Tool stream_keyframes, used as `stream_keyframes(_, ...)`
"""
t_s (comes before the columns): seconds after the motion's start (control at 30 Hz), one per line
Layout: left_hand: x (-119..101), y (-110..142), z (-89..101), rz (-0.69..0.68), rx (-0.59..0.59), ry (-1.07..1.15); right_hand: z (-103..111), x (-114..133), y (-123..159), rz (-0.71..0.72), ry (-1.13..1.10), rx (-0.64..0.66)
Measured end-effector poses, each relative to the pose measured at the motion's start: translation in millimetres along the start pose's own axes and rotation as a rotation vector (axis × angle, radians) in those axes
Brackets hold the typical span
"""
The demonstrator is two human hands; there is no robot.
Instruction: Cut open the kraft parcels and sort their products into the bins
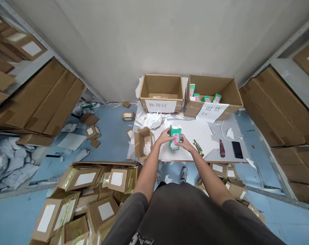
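Note:
Between my two hands, above the front part of the white table (190,154), is a green box with a pink and white front (176,139). My left hand (165,136) is closed around its left side, the thumb across the front. My right hand (185,143) grips the right side, fingers bent against it. The box stands roughly upright and its top edge looks raised or folded. Just left of my left hand sits an opened small cardboard box (141,144) with white paper inside. A yellow and black utility knife (198,148) lies right of my right hand.
Behind stand two labelled cartons: the left carton (160,86) holds a few small things, the right carton (212,83) several green boxes. A red utility knife (222,148), a phone (237,149) and crumpled paper (153,119) lie on the table. Parcels (105,211) fill a large box front left.

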State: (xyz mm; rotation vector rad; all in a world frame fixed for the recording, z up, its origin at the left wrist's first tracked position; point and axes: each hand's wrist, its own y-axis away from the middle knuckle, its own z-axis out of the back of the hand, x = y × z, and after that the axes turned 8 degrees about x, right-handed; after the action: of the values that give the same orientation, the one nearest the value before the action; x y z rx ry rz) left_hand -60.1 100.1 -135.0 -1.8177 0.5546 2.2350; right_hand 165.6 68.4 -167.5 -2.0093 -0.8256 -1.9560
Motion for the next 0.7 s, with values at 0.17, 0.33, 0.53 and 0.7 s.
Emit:
stream_keyframes(0.17, -75, 3, 31.5, -0.157, 0.001, 0.048, -25, 62, 7, 0.08, -0.119, 0.031)
stream_keyframes(0.33, -110, 6, 40.3, -0.216, 0.009, 0.071, -36, 96, 10, 0.138, -0.119, -0.015)
stream_keyframes(0.53, -126, -30, 12.2, -0.203, -0.02, 0.1, -1, 113, 15, 0.168, -0.121, -0.155)
stream_keyframes(0.7, -153, -111, -30.0, -0.227, -0.018, 0.041, 84, 124, 7, 0.178, -0.127, -0.269)
